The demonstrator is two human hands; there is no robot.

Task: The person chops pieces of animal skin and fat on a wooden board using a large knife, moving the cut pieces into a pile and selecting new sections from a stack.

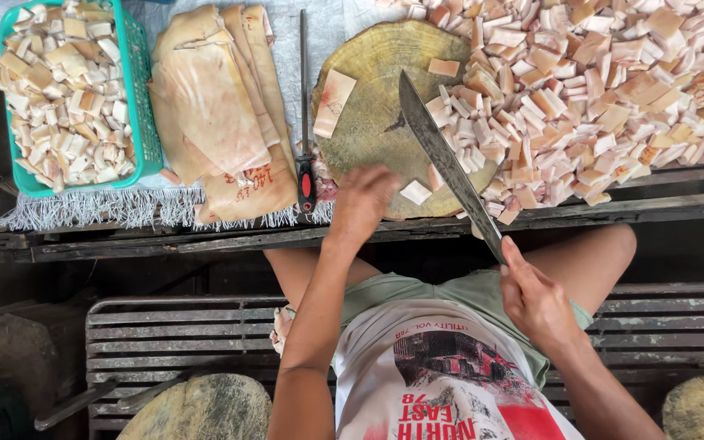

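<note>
The right hand (535,297) is closed around the handle of a long knife (446,159), the handle itself hidden in the fist. The blade runs from the hand toward 11 o'clock, its tip over the middle of the round wooden chopping block (368,98).

The left hand (362,200) rests fingers-down on the block's edge at about 6 o'clock, loosely curled; whether it holds anything underneath cannot be told. Just beside it at 3 o'clock, between hand and blade, lies a small pale cut cube (415,192). At 11 o'clock from this hand, a larger flat slab piece (332,102) lies on the block, apart from the fingers.

At 3 o'clock of the block, a big heap of cut cubes (605,90) spreads over the table, spilling onto the block's rim. At 9 o'clock of the block lies a sharpening steel (304,122) with a red-and-black handle, then a stack of uncut slabs (217,106), then a green basket (142,106) full of cubes.
</note>
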